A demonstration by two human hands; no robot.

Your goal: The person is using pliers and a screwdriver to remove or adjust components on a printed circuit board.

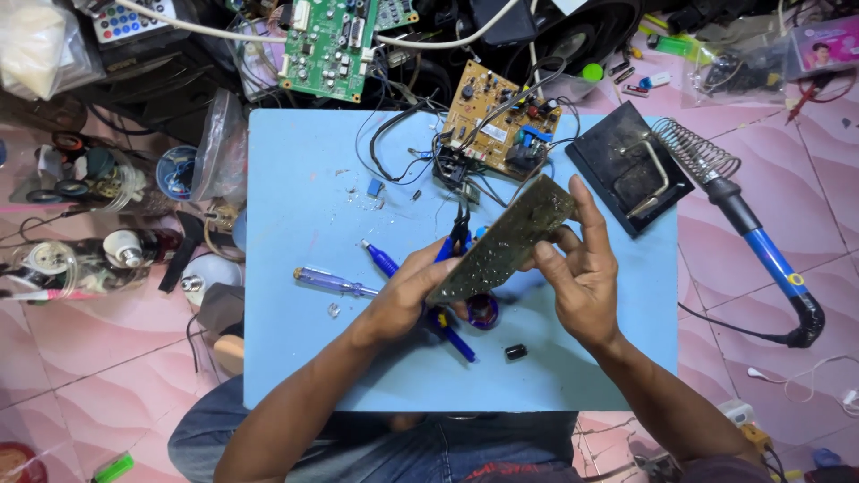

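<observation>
1. The left hand [407, 291] has its fingers closed around blue-handled pliers [452, 255], just left of the brown board [506, 241].
2. The right hand [582, 268] grips the brown board's right edge, fingers curled on it, holding it tilted above the blue desk [304, 179].
3. A small black part [515, 351] lies on the desk below the board.
4. A purple screwdriver [333, 283] lies left of the board.
5. A tan circuit board [499, 118] sits beyond it.

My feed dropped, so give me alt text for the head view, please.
Both hands hold a tilted circuit board over a light blue table: the right hand grips its edge, the left hand works blue-handled pliers against it. A soldering iron rests at right.
</observation>
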